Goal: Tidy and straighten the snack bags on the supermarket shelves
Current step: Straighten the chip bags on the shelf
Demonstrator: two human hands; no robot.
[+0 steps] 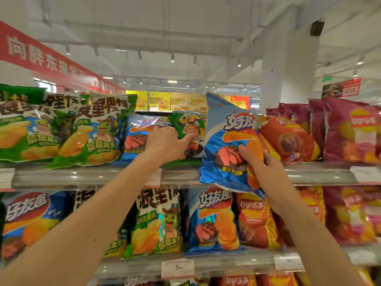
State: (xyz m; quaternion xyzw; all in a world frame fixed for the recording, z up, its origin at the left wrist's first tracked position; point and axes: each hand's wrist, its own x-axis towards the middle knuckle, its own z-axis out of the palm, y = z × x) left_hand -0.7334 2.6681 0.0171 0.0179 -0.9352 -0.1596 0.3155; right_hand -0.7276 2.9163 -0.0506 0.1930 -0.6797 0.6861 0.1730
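Note:
My right hand [260, 164] grips a blue steak-flavour chip bag [228, 139] by its lower right side, holding it upright in front of the top shelf's edge [82, 177]. My left hand [165, 143] reaches onto the top shelf and pinches a small green bag [189, 124] between thumb and fingers. That green bag stands between another blue bag [137, 137] on its left and the held bag. An orange-red chip bag [288, 139] leans just right of the held bag.
Large green chip bags [90, 133] fill the top shelf's left, purple-pink bags [350, 131] its right. The lower shelf [226, 263] holds blue, green, orange and pink bags with price tags [177, 268] on its rail. A white pillar [288, 69] rises behind.

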